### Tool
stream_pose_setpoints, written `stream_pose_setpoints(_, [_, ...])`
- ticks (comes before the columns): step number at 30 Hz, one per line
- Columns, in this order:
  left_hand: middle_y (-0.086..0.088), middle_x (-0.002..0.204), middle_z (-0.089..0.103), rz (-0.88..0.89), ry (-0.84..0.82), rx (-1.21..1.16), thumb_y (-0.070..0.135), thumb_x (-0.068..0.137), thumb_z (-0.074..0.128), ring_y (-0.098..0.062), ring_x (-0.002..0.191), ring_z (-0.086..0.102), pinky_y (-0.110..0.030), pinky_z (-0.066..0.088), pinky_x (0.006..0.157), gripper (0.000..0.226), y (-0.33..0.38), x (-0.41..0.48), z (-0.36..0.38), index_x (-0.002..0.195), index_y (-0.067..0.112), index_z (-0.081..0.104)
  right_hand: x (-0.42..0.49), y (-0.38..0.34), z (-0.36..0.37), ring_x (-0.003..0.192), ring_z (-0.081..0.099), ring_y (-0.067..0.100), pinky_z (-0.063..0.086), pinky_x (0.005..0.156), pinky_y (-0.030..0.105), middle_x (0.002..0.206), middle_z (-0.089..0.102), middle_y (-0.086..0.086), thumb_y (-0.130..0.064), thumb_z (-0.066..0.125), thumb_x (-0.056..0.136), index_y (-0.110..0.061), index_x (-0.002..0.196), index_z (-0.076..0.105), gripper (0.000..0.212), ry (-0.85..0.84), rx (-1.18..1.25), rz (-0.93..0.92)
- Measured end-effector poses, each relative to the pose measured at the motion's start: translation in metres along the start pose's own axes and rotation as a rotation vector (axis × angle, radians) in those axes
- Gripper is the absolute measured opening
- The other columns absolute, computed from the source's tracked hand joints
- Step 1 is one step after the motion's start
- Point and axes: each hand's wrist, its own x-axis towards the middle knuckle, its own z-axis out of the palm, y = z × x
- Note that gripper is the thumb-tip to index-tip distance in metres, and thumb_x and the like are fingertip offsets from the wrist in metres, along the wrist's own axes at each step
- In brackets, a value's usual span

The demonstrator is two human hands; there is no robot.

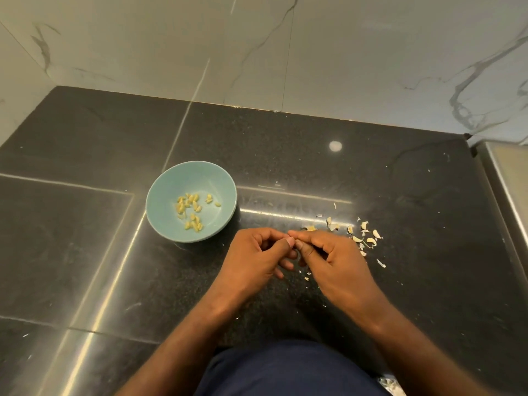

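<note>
Left of centre: teal bowl (160, 192) on dark counter (285, 155), peeled yellow cloves (190, 208) inside. Centre: left hand (257, 255) and right hand (331, 258), fingers curled, tips pinched together; anything clamped is hidden. Just right: scattered skins (365, 235).

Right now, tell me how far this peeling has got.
Done: a scatter of pale peeled kernels lies in the teal bowl, and empty husks litter the counter right of the hands. In hand: the left hand and right hand meet, fingers pinching one piece, hidden between them. Left: no unpeeled stock shows, so I cannot tell.
</note>
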Motion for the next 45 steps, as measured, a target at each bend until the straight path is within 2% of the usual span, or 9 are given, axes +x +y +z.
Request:
stream_pose_setpoints(5, [-0.006, 0.079, 0.073, 0.060, -0.039, 0.103, 0.012, 0.097, 0.061, -0.010, 0.066, 0.068, -0.021, 0.054, 0.058, 0.012, -0.003, 0.009, -0.005, 0.095, 0.009, 0.072, 0.004, 0.004, 0.006, 0.092, 0.070, 0.000, 0.055, 0.082, 0.018, 0.094, 0.075, -0.016, -0.009, 0.067, 0.094, -0.041, 0.106, 0.069, 0.035, 0.070, 0.078, 0.079])
stream_pose_setpoints(10, [0.005, 0.069, 0.065, 0.188, 0.020, 0.336, 0.025, 0.098, 0.061, -0.006, 0.064, 0.062, -0.019, 0.050, 0.061, 0.011, -0.009, 0.016, -0.010, 0.087, 0.025, 0.066, 0.007, 0.005, 0.015, 0.081, 0.070, 0.007, 0.055, 0.069, 0.020, 0.090, 0.076, -0.011, -0.009, 0.066, 0.094, -0.025, 0.107, 0.075, 0.022, 0.106, 0.202, 0.176])
stream_pose_setpoints(19, [0.007, 0.070, 0.062, 0.272, 0.044, 0.401, 0.024, 0.098, 0.060, -0.008, 0.064, 0.055, -0.018, 0.043, 0.056, 0.012, -0.017, 0.018, -0.017, 0.089, 0.019, 0.067, 0.017, 0.008, 0.028, 0.074, 0.065, 0.015, 0.053, 0.060, 0.024, 0.088, 0.073, 0.005, -0.003, 0.064, 0.092, -0.009, 0.099, 0.073, 0.013, 0.100, 0.590, 0.422])
stream_pose_setpoints(27, [0.005, 0.069, 0.065, 0.108, 0.167, 0.274, 0.023, 0.094, 0.065, -0.004, 0.062, 0.061, -0.014, 0.048, 0.059, 0.010, -0.033, 0.020, -0.018, 0.085, 0.023, 0.068, 0.031, 0.013, 0.027, 0.078, 0.065, 0.022, 0.054, 0.073, 0.032, 0.091, 0.068, 0.016, 0.011, 0.046, 0.088, -0.003, 0.090, 0.066, 0.025, 0.121, 0.910, 0.531])
stream_pose_setpoints(31, [0.002, 0.070, 0.067, 0.001, 0.236, 0.276, 0.022, 0.095, 0.064, -0.004, 0.061, 0.062, -0.016, 0.051, 0.060, 0.012, -0.052, 0.023, -0.021, 0.084, 0.024, 0.067, 0.049, 0.006, 0.036, 0.084, 0.065, 0.026, 0.056, 0.079, 0.035, 0.092, 0.066, 0.018, 0.004, 0.045, 0.092, 0.000, 0.096, 0.063, 0.019, 0.102, 0.934, 0.510])
stream_pose_setpoints(34, [0.000, 0.070, 0.066, -0.003, 0.271, 0.268, 0.021, 0.097, 0.057, -0.015, 0.063, 0.063, -0.034, 0.054, 0.062, 0.016, -0.065, 0.029, -0.022, 0.082, 0.023, 0.063, 0.067, -0.016, 0.058, 0.099, 0.069, 0.027, 0.056, 0.088, 0.034, 0.102, 0.070, 0.016, -0.007, 0.050, 0.095, -0.001, 0.105, 0.065, 0.018, 0.016, 0.880, 0.460])
stream_pose_setpoints(38, [0.001, 0.067, 0.065, 0.050, 0.283, 0.312, 0.024, 0.098, 0.057, -0.016, 0.062, 0.062, -0.040, 0.051, 0.058, 0.018, -0.071, 0.037, -0.021, 0.081, 0.018, 0.061, 0.085, -0.039, 0.092, 0.119, 0.059, 0.002, 0.043, 0.100, 0.022, 0.123, 0.068, -0.008, -0.024, 0.058, 0.099, -0.026, 0.117, 0.066, 0.020, -0.170, 0.676, 0.340])
stream_pose_setpoints(42, [0.007, 0.065, 0.060, 0.112, 0.292, 0.442, 0.031, 0.097, 0.060, -0.013, 0.061, 0.057, -0.030, 0.047, 0.057, 0.021, -0.082, 0.039, -0.021, 0.079, 0.019, 0.060, 0.087, -0.029, 0.079, 0.106, 0.068, 0.010, 0.051, 0.092, 0.027, 0.112, 0.072, 0.000, -0.023, 0.054, 0.101, -0.021, 0.108, 0.068, 0.015, 0.051, 0.631, 0.295])
stream_pose_setpoints(45, [0.010, 0.073, 0.062, 0.185, 0.272, 0.528, 0.036, 0.094, 0.064, -0.009, 0.067, 0.058, -0.024, 0.048, 0.061, 0.017, -0.089, 0.038, -0.021, 0.085, 0.022, 0.065, 0.074, -0.006, 0.043, 0.072, 0.071, 0.021, 0.056, 0.077, 0.036, 0.089, 0.075, 0.007, -0.018, 0.060, 0.099, -0.010, 0.094, 0.069, 0.012, 0.220, 0.576, 0.301])
